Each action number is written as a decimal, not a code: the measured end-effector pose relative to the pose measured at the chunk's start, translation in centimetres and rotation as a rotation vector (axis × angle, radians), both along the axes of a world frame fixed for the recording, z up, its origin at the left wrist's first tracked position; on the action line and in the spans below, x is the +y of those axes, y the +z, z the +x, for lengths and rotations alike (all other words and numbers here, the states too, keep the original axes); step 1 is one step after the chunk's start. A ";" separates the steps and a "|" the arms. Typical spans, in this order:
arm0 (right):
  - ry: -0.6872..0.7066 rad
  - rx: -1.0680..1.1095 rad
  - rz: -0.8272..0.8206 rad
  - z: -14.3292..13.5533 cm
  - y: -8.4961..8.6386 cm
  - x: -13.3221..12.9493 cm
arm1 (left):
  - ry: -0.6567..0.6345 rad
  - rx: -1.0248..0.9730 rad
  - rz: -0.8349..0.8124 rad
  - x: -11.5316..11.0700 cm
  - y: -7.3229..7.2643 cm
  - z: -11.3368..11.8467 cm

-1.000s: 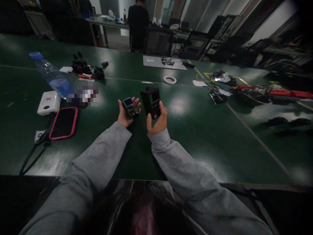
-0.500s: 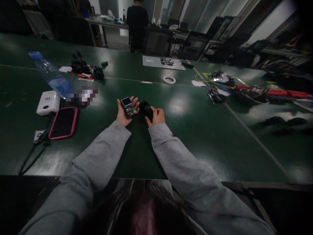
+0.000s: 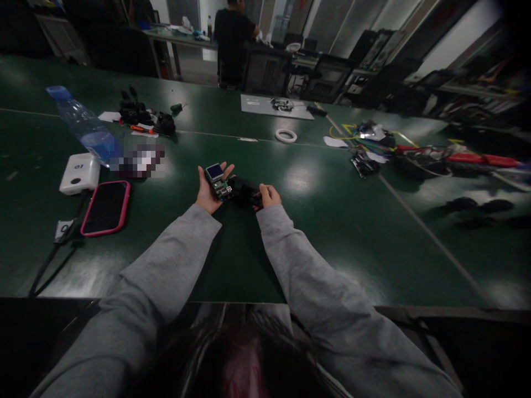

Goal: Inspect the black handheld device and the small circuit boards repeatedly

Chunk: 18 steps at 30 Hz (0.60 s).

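Observation:
On the upturned palm of my left hand (image 3: 207,193) rests a green circuit board (image 3: 220,187) with a small screen at its far end. The thumb lies along the board's left side, and the fingertips show beyond its right edge. My right hand (image 3: 269,196) pinches the right end of a black plastic case (image 3: 245,191), thumb on top. That case is tilted just above the table, and its left end comes close to the board's lower right corner; whether the two touch I cannot tell.
To the left are a pink-edged phone (image 3: 106,208), a white box (image 3: 80,173) with a cable, and a water bottle (image 3: 89,130). A white tape ring (image 3: 286,135) lies ahead. Tangled wires and parts (image 3: 373,141) spread at the right. A person (image 3: 233,38) sits beyond the table.
My right hand has turned the black case from pointing away to lying more sideways, its left end nearer the circuit board. My left hand has hardly moved.

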State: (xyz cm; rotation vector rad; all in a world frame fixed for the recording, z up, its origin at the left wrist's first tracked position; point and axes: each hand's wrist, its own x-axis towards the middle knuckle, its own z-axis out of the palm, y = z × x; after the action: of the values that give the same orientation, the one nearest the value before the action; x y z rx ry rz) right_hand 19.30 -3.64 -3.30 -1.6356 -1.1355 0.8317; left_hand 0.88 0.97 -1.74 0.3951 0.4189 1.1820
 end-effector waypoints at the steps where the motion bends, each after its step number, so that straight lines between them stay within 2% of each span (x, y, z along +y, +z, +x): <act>1: -0.002 -0.063 -0.013 -0.1 0.4 -0.3 | -0.009 -0.010 0.003 -0.1 0.1 0.1; 6: -0.011 -0.432 -0.053 -0.1 1.8 -1.1 | 0.003 -0.019 -0.019 -0.3 0.6 0.2; 13: -0.048 -0.600 -0.174 1.0 2.5 -1.2 | 0.023 -0.007 -0.004 -0.3 0.6 0.0; 15: -0.016 -0.591 -0.069 1.3 2.3 -1.3 | 0.023 -0.005 0.001 -0.5 0.7 -0.1; 18: 0.090 -0.632 0.195 1.0 1.2 -1.4 | 0.029 -0.001 -0.012 -0.6 0.8 -0.2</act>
State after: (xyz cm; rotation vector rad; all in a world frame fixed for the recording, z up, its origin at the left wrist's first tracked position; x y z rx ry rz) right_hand 20.35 -5.08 -2.14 -1.7370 -1.6740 0.2332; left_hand 0.71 0.40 -0.92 0.3787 0.4319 1.2070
